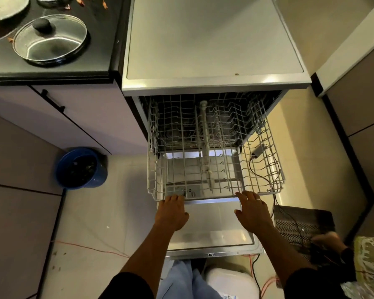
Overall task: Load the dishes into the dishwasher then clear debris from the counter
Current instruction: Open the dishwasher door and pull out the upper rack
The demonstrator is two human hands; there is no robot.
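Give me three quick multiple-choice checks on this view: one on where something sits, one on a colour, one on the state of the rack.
1. Where is the lidded pan?
A. On the dark counter left of the dishwasher
B. Inside the rack
C. On the floor

2. What colour is the bucket on the floor?
A. Red
B. Blue
C. White

3. What state is the upper rack in?
A. Pushed fully in
B. Pulled out and full of dishes
C. Pulled out and empty

Answers:
1 A, the pan stands on the black counter, with its glass lid on.
2 B, its wall and rim are blue.
3 C, the wire rack juts out over the open door with no dishes in it; the left hand and right hand are at its front edge.
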